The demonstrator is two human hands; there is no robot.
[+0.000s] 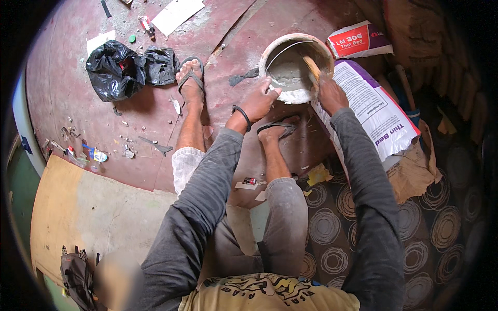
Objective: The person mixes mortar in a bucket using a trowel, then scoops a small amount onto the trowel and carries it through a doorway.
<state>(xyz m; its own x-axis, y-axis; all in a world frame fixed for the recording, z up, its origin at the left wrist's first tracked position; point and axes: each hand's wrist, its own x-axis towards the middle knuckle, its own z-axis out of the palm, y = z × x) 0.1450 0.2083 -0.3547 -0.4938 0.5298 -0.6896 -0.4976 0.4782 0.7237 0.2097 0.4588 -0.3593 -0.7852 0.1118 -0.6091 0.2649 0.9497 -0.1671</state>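
A round bucket [294,97] with a rim crusted in pale mortar stands on the floor just beyond my feet. Wet grey mortar [286,72] lies inside it, with a thin wire handle along its left wall. At the near left of the rim, my left hand [258,102] grips the bucket, a dark band round its wrist. My right hand [331,94] is closed round a flat wooden stick [311,67] at the right side of the rim. The stick slants over the bucket's mouth; whether its lower end dips into the mortar is hard to tell.
A white and purple mortar bag [371,109] lies right of the bucket, a torn red-and-white piece of bag [359,40] above it. Black plastic bags [116,70] sit at the left by my sandalled foot [191,78]. Scraps litter the red floor. Brown paper [415,173] rests on patterned carpet.
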